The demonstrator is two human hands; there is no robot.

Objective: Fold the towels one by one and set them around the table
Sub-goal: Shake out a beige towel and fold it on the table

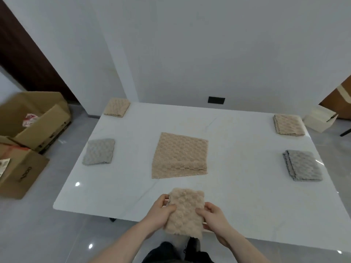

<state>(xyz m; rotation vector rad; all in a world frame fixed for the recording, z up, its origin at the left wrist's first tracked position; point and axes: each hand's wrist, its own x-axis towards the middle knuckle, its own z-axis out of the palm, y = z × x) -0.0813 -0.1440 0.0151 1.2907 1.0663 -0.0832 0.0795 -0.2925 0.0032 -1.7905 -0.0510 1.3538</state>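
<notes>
Both hands are gripping one folded beige towel [185, 213] above the near edge of the white table [237, 186]. Left hand [161, 209] is pinching its left edge, thumb on top; right hand [214, 218] is clasping the right edge. The towel is fluffy, bumpy-textured, folded to a small rectangle. A larger beige stack [180, 155] is lying at the table centre. Folded towels are sitting at the sides: beige far-left [116, 107], grey left [99, 151], beige far-right [288, 125], grey right [303, 165].

A white bench [237, 186] carries a stack of beige towels [180, 156] at its middle. Around that stack lie four folded towels: a beige one [116, 107] far left, a grey one [99, 151] left, another beige [288, 124] far right, another grey [302, 165] right.
</notes>
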